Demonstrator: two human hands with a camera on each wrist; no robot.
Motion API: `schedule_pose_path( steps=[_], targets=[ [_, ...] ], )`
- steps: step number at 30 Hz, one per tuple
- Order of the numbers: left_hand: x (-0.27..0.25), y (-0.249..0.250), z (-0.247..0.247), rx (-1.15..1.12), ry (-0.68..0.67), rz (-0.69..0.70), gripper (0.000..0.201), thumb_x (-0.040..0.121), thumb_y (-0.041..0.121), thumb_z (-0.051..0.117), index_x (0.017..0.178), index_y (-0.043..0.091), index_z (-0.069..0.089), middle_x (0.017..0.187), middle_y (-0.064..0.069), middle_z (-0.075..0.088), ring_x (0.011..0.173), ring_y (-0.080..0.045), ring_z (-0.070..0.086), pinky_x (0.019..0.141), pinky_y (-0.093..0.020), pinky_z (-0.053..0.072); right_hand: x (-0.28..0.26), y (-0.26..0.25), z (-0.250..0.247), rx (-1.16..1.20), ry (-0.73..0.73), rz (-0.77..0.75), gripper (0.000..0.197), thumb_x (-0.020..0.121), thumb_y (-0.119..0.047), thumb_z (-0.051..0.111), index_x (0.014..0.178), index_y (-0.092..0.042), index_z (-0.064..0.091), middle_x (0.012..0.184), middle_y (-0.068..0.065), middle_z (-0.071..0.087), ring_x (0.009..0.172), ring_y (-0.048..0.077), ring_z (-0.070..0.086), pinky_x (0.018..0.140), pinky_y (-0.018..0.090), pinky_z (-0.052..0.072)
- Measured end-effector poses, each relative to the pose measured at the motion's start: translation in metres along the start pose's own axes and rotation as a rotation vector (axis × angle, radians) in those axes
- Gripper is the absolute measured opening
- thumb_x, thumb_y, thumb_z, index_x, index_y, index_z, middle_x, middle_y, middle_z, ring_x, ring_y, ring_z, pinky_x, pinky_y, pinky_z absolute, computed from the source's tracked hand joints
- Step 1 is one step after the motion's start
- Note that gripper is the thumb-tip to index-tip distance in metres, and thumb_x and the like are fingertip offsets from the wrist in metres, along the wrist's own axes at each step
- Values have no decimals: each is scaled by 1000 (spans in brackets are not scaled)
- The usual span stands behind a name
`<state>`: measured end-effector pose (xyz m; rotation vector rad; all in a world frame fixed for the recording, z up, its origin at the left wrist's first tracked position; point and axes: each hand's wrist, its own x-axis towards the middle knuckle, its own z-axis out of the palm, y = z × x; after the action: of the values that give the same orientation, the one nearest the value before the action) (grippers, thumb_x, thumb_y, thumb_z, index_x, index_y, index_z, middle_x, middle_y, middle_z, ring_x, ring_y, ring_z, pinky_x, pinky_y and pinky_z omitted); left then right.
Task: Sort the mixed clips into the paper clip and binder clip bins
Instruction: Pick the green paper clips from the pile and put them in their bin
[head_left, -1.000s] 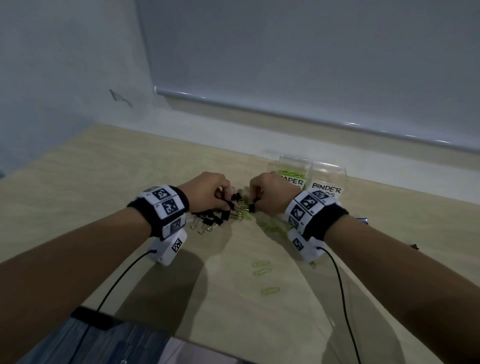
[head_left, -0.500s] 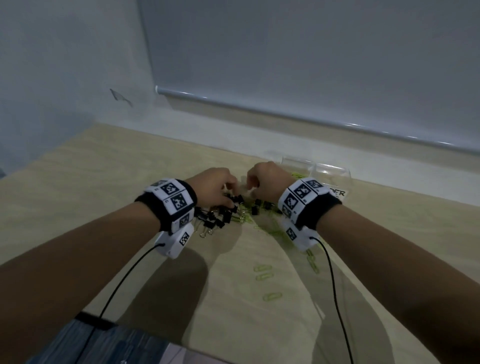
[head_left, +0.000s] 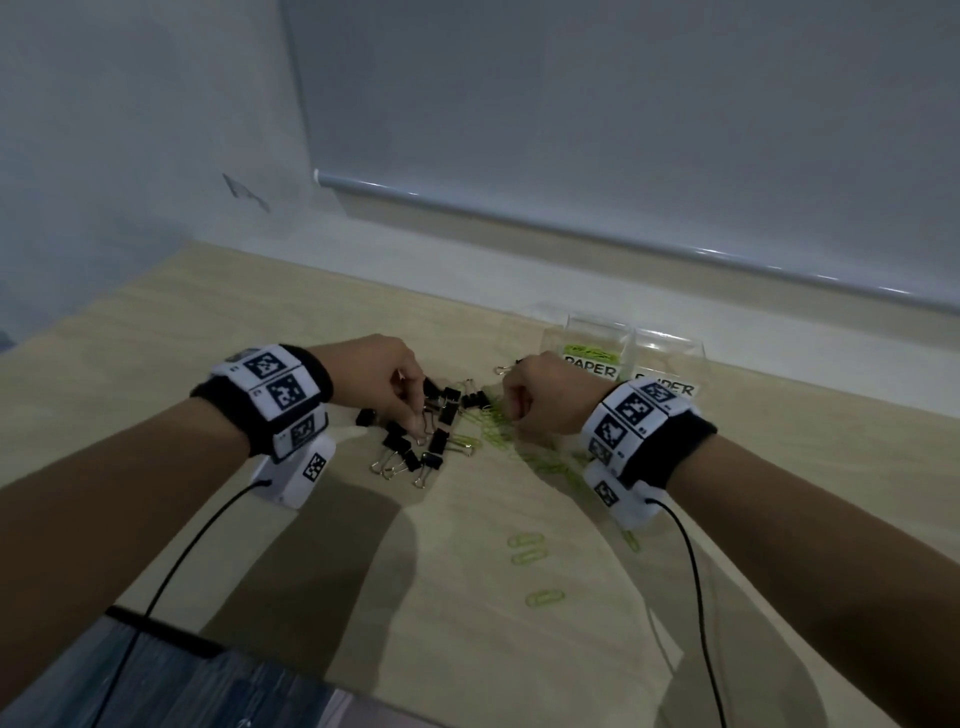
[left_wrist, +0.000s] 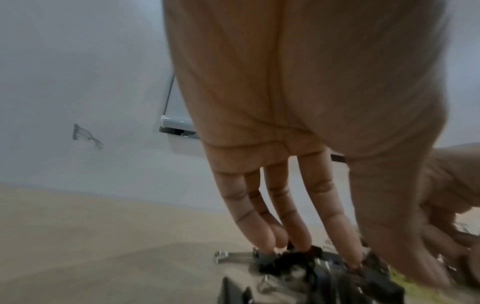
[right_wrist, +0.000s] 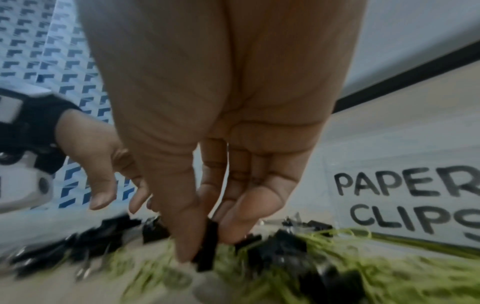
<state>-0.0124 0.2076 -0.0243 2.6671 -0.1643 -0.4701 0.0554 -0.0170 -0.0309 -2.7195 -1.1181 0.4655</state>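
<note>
Black binder clips (head_left: 439, 441) and green paper clips (head_left: 493, 428) lie mixed in a pile on the wooden table. My left hand (head_left: 415, 428) reaches down with nearly straight fingers (left_wrist: 330, 216) whose tips touch the black clips (left_wrist: 298, 261); it grips nothing that I can see. My right hand (head_left: 511, 410) hovers over the green heap, thumb and fingers pinching one black binder clip (right_wrist: 206, 265). Two clear bins stand just behind it: the one labelled PAPER CLIPS (head_left: 592, 364) (right_wrist: 415, 195) holds a few green clips, and the BINDER bin (head_left: 670, 358) stands to its right.
Three loose green paper clips (head_left: 530, 551) lie nearer me on the table (head_left: 156, 338). A wall and a roller blind's bottom rail (head_left: 571, 228) close off the far edge. Cables trail from both wrist cameras. A dark patterned surface (head_left: 182, 686) borders the near edge.
My hands have drifted apart. The left hand has lowered its fingers onto the binder clips, and the right has drawn back right, uncovering the PAPER label.
</note>
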Motion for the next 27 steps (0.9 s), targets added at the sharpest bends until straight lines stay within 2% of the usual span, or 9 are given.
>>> schedule_pose_path(
  steps=[3,7,8,10,13,19,23,25,27],
  targets=[
    [10,2,-5,-43,124,-13,16,80,36,73,85,21,74,88,11,69,84,-6,62,73,-24,48,12,-2,-15,9,62,14,11,76,1,64,76,-10,65,75,-2,61,71,14,57,57,20,44],
    [40,16,7,32,247,-95,19,86,26,67,86,8,74,89,-4,73,83,-19,66,77,-32,52,35,-7,-16,-30,161,80,8,79,-2,63,78,-9,65,84,7,66,79,24,63,65,30,49],
    [48,19,11,61,245,-132,23,86,26,68,82,4,73,86,-9,73,82,-23,66,77,-34,53,40,-9,-14,-47,163,97,3,80,-7,64,79,-8,66,85,9,67,79,26,64,65,32,51],
    [61,26,15,127,208,-217,33,83,30,71,69,0,65,72,-13,67,75,-29,64,70,-36,52,47,-13,-8,-66,129,119,17,80,-21,69,79,-4,67,83,13,68,75,28,64,66,36,54],
    [74,32,14,175,166,-307,41,81,26,74,54,8,48,57,-6,50,63,-26,54,63,-31,45,51,-22,-3,-67,52,126,30,75,-31,75,78,-2,72,78,13,70,68,27,63,66,36,55],
    [82,30,9,214,151,-365,36,84,17,68,59,14,42,61,1,42,51,-9,37,70,-27,41,58,-27,-5,-97,87,123,17,83,-8,60,90,-2,74,94,18,72,82,33,67,73,38,57],
    [81,32,15,184,89,-341,34,81,19,73,60,6,51,61,-5,48,54,-18,45,66,-29,40,47,-26,-6,-164,110,92,13,80,-13,64,88,-10,74,96,11,66,84,29,65,63,32,49],
    [80,35,19,157,85,-300,27,78,22,77,66,8,57,64,-7,53,60,-21,49,65,-30,42,38,-23,-6,-134,113,79,15,79,-12,66,92,-15,74,96,6,64,86,26,62,65,30,43],
    [76,34,24,127,112,-261,33,78,25,74,58,10,53,63,-8,53,60,-23,48,62,-30,40,29,-22,-3,-77,108,57,17,80,-14,68,93,-20,75,96,2,62,87,24,60,69,29,41]
  ],
)
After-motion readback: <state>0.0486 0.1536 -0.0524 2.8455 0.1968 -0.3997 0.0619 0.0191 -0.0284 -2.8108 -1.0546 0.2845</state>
